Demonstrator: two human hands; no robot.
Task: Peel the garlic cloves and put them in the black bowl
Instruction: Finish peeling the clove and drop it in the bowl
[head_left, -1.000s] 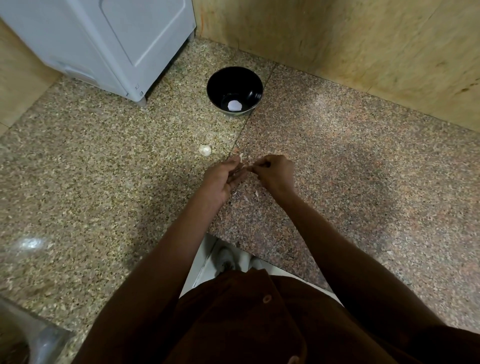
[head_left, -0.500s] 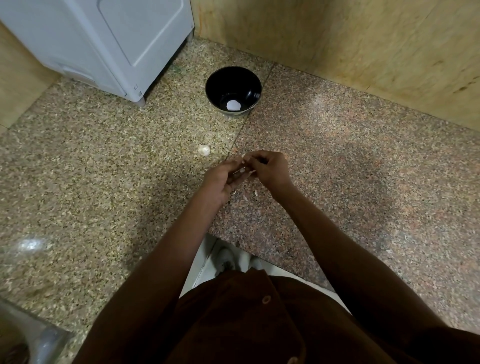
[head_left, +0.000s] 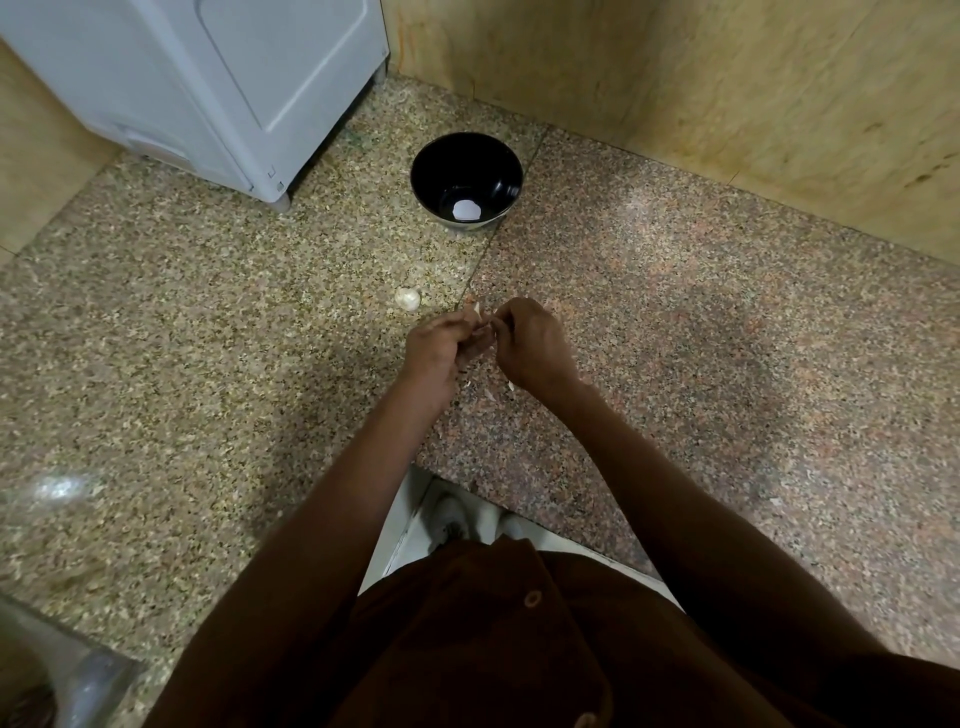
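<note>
Both hands meet over the granite counter (head_left: 675, 322), just above the seam between its two slabs. The left hand (head_left: 439, 348) has its fingers curled round a garlic clove (head_left: 477, 315), whose pale tip and a flap of loose skin stick up between the two hands. The right hand (head_left: 527, 345) is curled too, its fingertips pinching at the skin on the clove. Small pale scraps of peel (head_left: 467, 383) lie on the counter beneath the hands. A second clove (head_left: 407, 299), whitish and rounded, sits on the counter just left of the left hand and apart from it. The black bowl (head_left: 431, 171) stands farther back near the wall, well apart from the hands, with one white peeled clove (head_left: 466, 210) lying at its bottom. A white appliance (head_left: 208, 88) stands on the counter to the left of the bowl. Tan stone walls (head_left: 727, 93) close off the corner behind. The person wears a brown buttoned shirt (head_left: 493, 649).
</note>
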